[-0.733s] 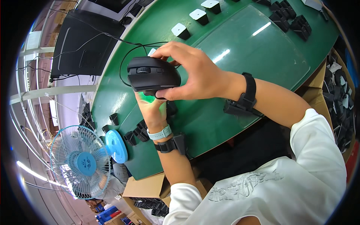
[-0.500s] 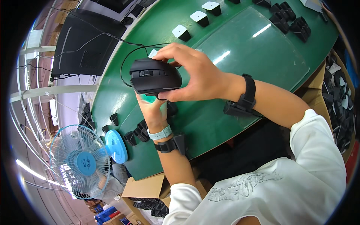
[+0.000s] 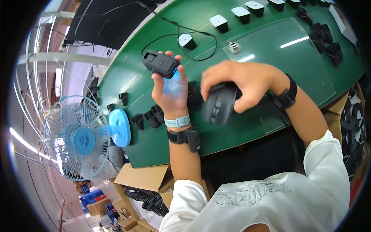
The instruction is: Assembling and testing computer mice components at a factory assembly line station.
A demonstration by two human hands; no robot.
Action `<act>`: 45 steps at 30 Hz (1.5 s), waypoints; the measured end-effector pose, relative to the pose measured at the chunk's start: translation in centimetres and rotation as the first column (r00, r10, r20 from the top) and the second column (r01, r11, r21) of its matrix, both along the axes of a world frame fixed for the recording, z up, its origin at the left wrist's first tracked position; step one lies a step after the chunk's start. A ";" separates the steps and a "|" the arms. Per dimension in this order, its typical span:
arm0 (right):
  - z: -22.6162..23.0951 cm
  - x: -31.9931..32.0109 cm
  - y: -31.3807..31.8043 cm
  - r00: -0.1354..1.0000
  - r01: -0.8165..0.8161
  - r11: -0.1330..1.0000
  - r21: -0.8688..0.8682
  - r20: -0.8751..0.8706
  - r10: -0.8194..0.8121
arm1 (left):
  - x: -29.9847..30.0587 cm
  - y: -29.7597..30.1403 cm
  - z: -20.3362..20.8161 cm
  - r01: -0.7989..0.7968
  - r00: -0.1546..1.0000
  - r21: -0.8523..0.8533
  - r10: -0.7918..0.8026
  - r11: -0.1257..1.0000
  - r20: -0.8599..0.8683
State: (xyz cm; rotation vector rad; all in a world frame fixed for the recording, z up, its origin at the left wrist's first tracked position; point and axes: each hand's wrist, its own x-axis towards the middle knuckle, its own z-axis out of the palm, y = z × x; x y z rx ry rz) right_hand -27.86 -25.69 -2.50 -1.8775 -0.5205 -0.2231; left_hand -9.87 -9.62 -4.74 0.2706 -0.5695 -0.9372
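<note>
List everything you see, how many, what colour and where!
Mouse: one, black, in right hand
Small block: one, black, in left hand
Cable: count unclear, black, on table
Socket block: one, white, by clear sheet
Clear sheet: one, colourless, on table
White-topped pieces: at least six, black, far side
Loose pieces: several, black, left and right
Long box: one, white, upper right
Table: one, green, middle
Fan: one, blue, left
Panel: one, black, upper left
Cartons: two, brown, lower left and right
Wristband: one, pale blue, left wrist
Straps: two, black, one per wrist
Shirt: one, white, bottom
Left hand: one, palm lit blue, centre
Right hand: one, bare, centre
</note>
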 end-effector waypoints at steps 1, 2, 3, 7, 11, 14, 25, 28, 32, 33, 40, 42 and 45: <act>-0.5 0.3 0.5 0.999 -0.038 0.997 -0.069 -0.011 0.037 | 0.0 -0.1 0.1 -0.007 1.000 -0.006 0.007 1.000 0.001; -0.7 0.3 0.8 0.996 -0.059 0.988 -0.140 -0.076 0.049 | 0.0 0.0 0.2 -0.018 1.000 -0.008 0.018 1.000 -0.007; -0.9 0.4 1.2 0.995 -0.069 0.987 -0.142 -0.085 0.058 | -0.1 0.1 0.4 -0.036 0.999 0.001 0.036 0.999 -0.007; -1.9 0.3 1.5 0.989 -0.069 0.934 -0.351 -0.148 0.017 | -0.8 -0.2 1.8 -0.035 0.998 0.086 0.040 0.996 -0.058; -1.7 0.3 1.4 0.995 -0.054 0.922 -0.384 -0.095 0.018 | -0.7 -0.1 1.8 0.002 0.995 0.171 -0.019 0.985 0.100; -1.1 1.3 0.9 0.971 0.222 0.972 -0.082 0.108 -0.213 | -2.4 -0.5 1.9 -0.454 0.835 0.412 0.216 0.790 0.507; -1.6 3.0 3.1 0.657 0.660 0.671 0.339 0.172 -0.734 | -4.7 -2.2 0.8 -0.772 0.110 0.015 0.110 0.636 0.988; -1.5 2.2 2.8 0.661 0.681 0.683 0.264 0.181 -0.729 | -4.8 -2.2 0.8 -0.833 -0.073 -0.079 0.033 0.547 0.997; -1.9 2.1 3.6 0.606 0.738 0.613 0.282 0.124 -0.786 | -5.8 -3.0 0.6 -0.847 -0.131 -0.192 0.157 0.495 0.979; -1.7 1.9 3.5 0.597 0.749 0.607 0.266 0.128 -0.792 | -5.9 -2.9 0.8 -0.843 -0.118 -0.190 0.172 0.503 0.978; -2.4 -2.9 0.6 0.525 0.851 0.515 0.104 -0.213 -0.824 | -4.7 -1.6 1.8 -0.593 0.699 0.392 0.207 0.704 0.685; -2.9 -4.3 0.7 0.370 0.868 0.352 -0.351 -0.015 -0.929 | -5.1 -2.0 2.0 -0.437 0.809 0.462 0.113 0.772 0.577; -1.7 -4.8 3.4 0.378 0.926 0.378 0.013 -0.017 -0.926 | -5.1 -2.1 1.4 -0.227 0.887 0.550 -0.062 0.804 0.457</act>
